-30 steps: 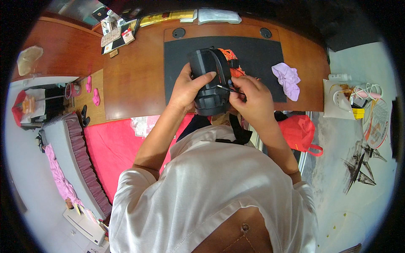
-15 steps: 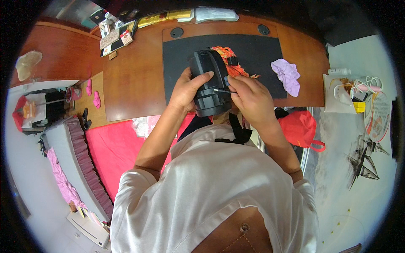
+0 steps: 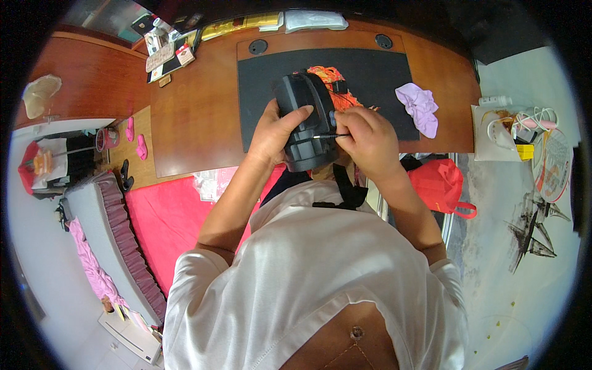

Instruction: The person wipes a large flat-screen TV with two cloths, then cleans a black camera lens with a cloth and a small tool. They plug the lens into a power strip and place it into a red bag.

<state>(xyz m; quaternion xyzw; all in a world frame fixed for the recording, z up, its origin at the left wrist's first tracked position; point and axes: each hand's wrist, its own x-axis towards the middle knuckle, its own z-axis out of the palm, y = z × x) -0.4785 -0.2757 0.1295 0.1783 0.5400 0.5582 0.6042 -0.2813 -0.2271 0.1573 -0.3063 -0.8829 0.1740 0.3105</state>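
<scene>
My left hand is wrapped round a black, rounded appliance with a moulded handle, the thumb lying across its upper side. I cannot make out its exact kind. At its right side, my right hand pinches a thin black cable whose pale-tipped plug points left, over the lower part of the casing. Whether the tip touches the casing I cannot tell. A small bluish piece shows by the right fingertips. Behind the appliance, a crumpled orange patterned cloth lies on the black desk mat, with a small black block on it.
The wooden desk spans the space ahead. A lilac cloth lies at the mat's right edge, and boxes and papers stand far left. A red bag is below the desk on the right, near a racket.
The right fingers have curled in more tightly around the cable and moved slightly. The plug stays in front of the casing, and the left hand keeps its hold on the appliance.
</scene>
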